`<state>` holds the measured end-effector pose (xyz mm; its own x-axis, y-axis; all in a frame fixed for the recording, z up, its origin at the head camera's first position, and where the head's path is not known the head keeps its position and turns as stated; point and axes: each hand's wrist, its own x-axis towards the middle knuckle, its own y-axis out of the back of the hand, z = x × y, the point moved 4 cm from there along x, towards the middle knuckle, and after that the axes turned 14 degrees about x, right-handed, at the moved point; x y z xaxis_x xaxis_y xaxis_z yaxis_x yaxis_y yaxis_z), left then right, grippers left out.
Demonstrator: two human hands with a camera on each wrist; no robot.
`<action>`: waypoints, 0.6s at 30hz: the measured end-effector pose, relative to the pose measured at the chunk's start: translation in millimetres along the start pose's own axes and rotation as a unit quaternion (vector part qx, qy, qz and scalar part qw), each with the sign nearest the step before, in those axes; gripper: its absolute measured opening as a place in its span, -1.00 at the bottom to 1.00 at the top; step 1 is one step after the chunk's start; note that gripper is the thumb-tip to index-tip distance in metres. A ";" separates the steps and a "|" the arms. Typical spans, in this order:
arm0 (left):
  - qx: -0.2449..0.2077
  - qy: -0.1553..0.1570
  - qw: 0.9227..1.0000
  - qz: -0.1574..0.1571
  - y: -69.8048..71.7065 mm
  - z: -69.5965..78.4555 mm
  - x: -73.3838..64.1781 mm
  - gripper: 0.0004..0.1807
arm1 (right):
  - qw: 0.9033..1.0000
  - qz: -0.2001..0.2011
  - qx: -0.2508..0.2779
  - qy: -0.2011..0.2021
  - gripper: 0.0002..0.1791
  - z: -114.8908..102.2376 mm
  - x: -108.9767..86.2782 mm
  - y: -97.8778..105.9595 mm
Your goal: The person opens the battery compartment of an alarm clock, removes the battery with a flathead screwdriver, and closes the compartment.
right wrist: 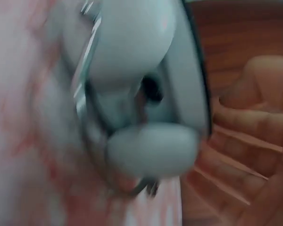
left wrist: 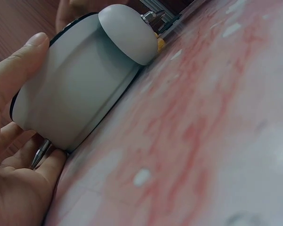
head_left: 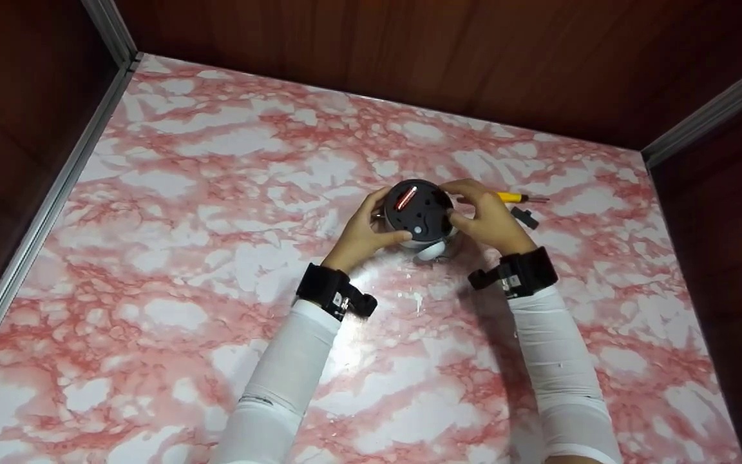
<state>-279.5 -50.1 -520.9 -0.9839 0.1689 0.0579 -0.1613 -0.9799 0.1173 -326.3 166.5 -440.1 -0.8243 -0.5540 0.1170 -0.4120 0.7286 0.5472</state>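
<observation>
A white twin-bell alarm clock lies face down, its black back upward with a red battery in a slot. My left hand grips its left side, the thumb on the back's rim and the fingers around the lower side by a metal foot. My right hand is at the right edge of the back, fingers loosely extended; whether they touch it is hard to tell. Blurred in the right wrist view are the white bells and metal handle.
A yellow-handled screwdriver lies beyond my right hand. Beside it is a small black cover piece. The red-and-white marbled table is bounded by dark wood-grain panels with metal edge strips.
</observation>
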 end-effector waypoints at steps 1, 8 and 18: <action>-0.002 -0.001 1.000 0.000 0.1 -0.4 0.0 0.02 | 1.000 0.011 -0.014 0.013 -0.53 -5.3 1.2 -1.5; -0.013 -0.008 1.000 -0.005 0.1 -2.5 0.0 0.03 | 0.993 0.032 -0.093 0.062 -0.64 -33.1 11.2 -19.1; -0.021 -0.001 1.000 -0.009 -0.8 -0.1 -0.1 0.02 | 0.988 0.019 -0.140 0.057 -0.64 -42.4 29.3 -46.0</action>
<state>-279.3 -49.4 -521.0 -0.9806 0.1872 0.0581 -0.1826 -0.9802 0.0770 -315.0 99.8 -426.8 -0.7816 -0.5820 0.2246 -0.2458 0.6182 0.7466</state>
